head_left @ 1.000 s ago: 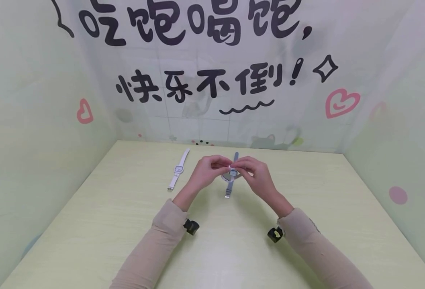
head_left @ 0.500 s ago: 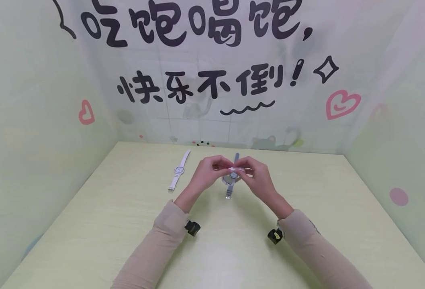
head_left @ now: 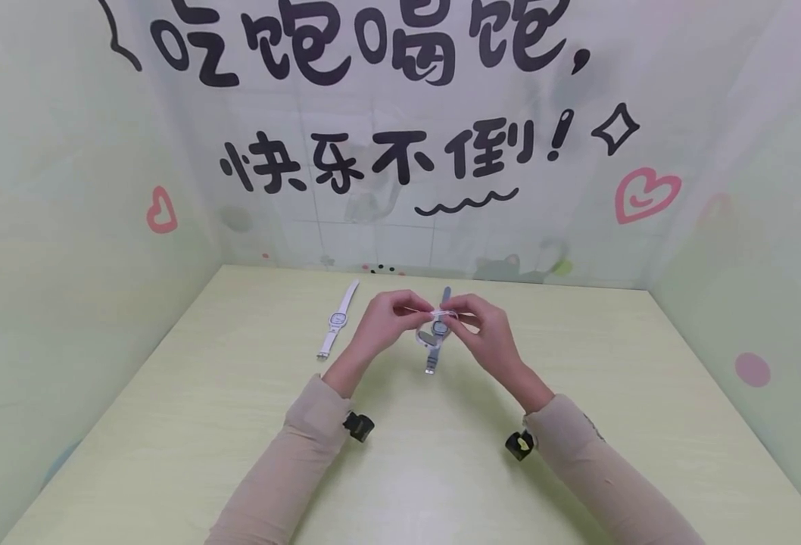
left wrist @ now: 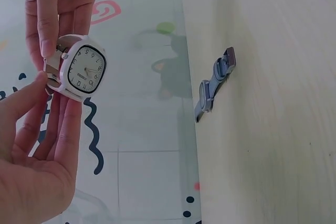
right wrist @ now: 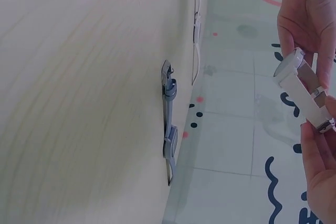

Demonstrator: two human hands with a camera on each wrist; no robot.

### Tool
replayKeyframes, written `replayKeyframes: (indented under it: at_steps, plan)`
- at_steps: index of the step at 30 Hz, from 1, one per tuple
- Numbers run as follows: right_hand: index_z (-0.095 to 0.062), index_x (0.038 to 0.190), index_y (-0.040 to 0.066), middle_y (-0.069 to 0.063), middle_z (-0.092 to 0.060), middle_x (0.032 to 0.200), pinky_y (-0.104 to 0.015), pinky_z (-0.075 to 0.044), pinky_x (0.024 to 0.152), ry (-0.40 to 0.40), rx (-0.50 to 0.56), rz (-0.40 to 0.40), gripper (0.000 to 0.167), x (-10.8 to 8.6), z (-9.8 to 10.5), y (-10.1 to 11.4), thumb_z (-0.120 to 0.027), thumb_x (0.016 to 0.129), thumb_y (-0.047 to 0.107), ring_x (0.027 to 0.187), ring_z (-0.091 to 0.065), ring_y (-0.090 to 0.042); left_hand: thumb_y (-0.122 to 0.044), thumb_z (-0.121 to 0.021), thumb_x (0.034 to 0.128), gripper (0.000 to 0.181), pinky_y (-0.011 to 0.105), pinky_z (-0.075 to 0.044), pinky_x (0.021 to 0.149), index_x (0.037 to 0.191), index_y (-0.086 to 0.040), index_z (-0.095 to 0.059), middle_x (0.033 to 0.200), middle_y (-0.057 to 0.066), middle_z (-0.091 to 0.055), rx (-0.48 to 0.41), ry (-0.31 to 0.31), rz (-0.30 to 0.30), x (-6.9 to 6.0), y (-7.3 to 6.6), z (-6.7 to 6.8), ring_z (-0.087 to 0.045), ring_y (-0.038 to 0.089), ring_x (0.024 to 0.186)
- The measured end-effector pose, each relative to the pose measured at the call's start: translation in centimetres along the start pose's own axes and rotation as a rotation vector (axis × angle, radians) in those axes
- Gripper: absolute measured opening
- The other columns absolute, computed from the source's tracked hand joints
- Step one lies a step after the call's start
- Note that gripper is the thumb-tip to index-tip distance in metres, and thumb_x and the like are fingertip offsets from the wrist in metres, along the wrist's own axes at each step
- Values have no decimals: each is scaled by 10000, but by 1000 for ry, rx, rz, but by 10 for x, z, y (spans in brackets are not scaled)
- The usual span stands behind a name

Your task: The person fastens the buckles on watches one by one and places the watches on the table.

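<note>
Both hands hold a white watch (left wrist: pixel 86 72) with a square-round face above the table, its strap bent into a loop. The left hand (head_left: pixel 387 322) pinches the strap end from the left, and the right hand (head_left: pixel 485 327) pinches it from the right. In the right wrist view the strap and buckle (right wrist: pixel 325 125) lie between the fingertips. Beneath and behind the hands, a blue-grey watch (head_left: pixel 432 359) lies on the table, partly covered in the head view. Left of it, a second white watch (head_left: pixel 337 320) lies stretched out.
The pale wooden table (head_left: pixel 414 469) is enclosed by a printed curtain (head_left: pixel 387 242) at the back and both sides. Black cameras (head_left: pixel 359 426) are strapped at both wrists.
The fingertips have shifted slightly around the strap of the held watch, and its white band shows more between the hands. The two watches on the table have stayed in place.
</note>
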State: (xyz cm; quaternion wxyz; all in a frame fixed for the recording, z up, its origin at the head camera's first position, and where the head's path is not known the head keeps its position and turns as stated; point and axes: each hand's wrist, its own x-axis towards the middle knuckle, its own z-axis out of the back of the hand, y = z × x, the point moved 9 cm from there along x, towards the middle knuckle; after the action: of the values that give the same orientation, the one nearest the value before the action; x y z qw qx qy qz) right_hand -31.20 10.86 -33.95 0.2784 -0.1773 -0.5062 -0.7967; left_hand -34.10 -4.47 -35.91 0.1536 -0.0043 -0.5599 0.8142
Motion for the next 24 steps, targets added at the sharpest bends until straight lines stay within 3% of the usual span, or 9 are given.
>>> replayKeyframes:
  at_steps: [7,16,24]
  plan:
    - [-666,1172,-31,-198,-700,1157,-413,-585,899,-21,0,32,295,0,4,4,-714,882,-8,1090,-687,-348,-199,-749,899,183,294,-611,790,1038,-82,-735,1024,109,-752,-64,-11,39,2,4,3,-729,188,890]
    - [-655,1222,-13,-180,-692,1226,-361,-561,953,-46,34,81,360,-3,7,3,-729,870,-7,1139,-667,-339,-151,-741,903,217,318,-618,807,1071,-18,-709,1077,174,-726,-165,-7,64,3,2,6,-714,336,1018]
    - [-587,1329,0,-165,-632,1346,-341,-523,1015,-3,52,95,526,-4,4,3,-770,836,-2,1239,-605,-345,-124,-704,929,216,333,-607,858,1114,-12,-685,1091,155,-714,-243,-4,138,5,6,8,-709,184,966]
